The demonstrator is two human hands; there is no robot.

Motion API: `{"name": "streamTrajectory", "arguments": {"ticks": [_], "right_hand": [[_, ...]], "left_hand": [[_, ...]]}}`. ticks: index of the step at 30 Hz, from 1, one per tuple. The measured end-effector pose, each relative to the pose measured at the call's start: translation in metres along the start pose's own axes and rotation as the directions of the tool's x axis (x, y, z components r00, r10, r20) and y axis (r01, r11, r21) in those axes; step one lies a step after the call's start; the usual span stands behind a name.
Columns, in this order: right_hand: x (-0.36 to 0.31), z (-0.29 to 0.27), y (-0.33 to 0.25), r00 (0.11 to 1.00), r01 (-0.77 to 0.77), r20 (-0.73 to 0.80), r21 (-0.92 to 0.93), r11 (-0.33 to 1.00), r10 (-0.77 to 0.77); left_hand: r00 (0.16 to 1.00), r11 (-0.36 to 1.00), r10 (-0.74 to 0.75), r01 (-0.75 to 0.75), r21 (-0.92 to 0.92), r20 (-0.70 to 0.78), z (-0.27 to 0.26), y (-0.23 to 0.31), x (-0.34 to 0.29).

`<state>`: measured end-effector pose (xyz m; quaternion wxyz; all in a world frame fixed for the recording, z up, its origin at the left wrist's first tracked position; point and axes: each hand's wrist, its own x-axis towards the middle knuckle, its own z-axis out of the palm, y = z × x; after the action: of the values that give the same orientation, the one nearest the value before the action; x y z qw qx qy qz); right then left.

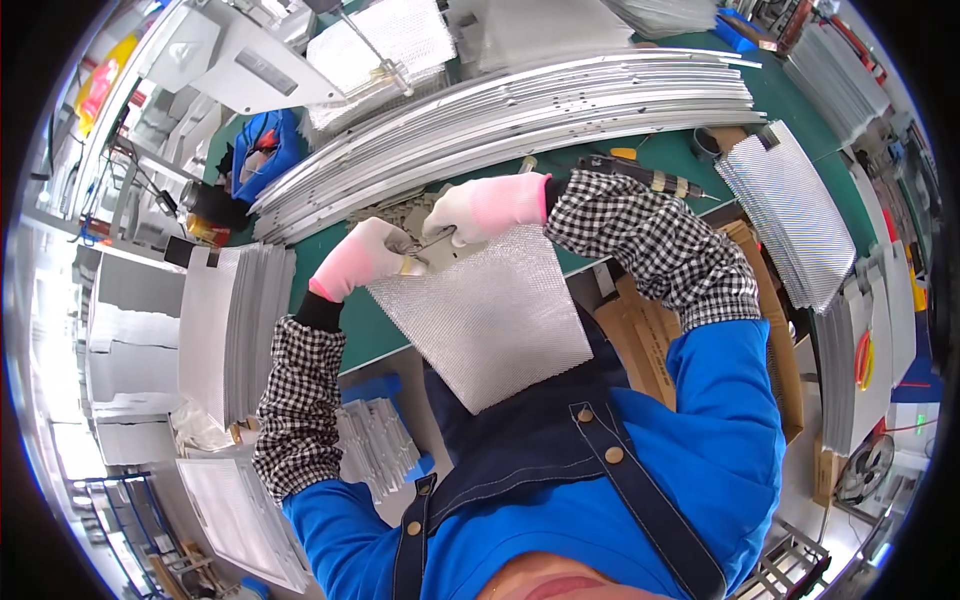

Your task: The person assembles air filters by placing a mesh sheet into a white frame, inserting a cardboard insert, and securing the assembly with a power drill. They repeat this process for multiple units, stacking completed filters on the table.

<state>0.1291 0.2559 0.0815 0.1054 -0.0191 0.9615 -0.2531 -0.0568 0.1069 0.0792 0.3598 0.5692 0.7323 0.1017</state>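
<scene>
A silvery mesh sheet [490, 315] lies tilted against my apron, its far edge on the green table edge. My left hand [362, 262], in a white and pink glove, is closed by the sheet's far left corner; what its fingers hold is too small to make out. Close on its right, my right hand [487, 210], gloved the same way, pinches a thin metal piece [436, 239] that points toward the left fingertips. Under and behind both hands, a heap of small metal parts [395, 214] is partly hidden.
Long metal profiles [520, 105] are stacked across the table behind my hands. A power screwdriver [650, 178] lies at the right, near another mesh stack [785, 210]. A blue bin [266, 155] stands at the far left. Panel stacks [225, 330] and a cardboard box [640, 335] flank me.
</scene>
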Motion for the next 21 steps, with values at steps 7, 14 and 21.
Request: {"name": "streamTrajectory", "arguments": {"ticks": [7,14,21], "right_hand": [[-0.056,-0.002,0.117,0.823,-0.240,-0.567,-0.396,0.886,-0.031],[-0.142,0.001,0.228,0.762,-0.632,-0.556,-0.522,0.573,0.333],[-0.137,-0.023,0.212,0.702,-0.688,-0.666,-0.543,0.482,0.252]], "left_hand": [[0.952,0.706,0.107,-0.277,-0.652,-0.288,0.025,-0.059,-0.018],[0.859,0.301,-0.113,-0.450,-0.841,-0.500,0.098,-0.092,-0.007],[0.803,0.482,-0.155,-0.447,-0.753,-0.576,0.097,-0.071,-0.024]]}}
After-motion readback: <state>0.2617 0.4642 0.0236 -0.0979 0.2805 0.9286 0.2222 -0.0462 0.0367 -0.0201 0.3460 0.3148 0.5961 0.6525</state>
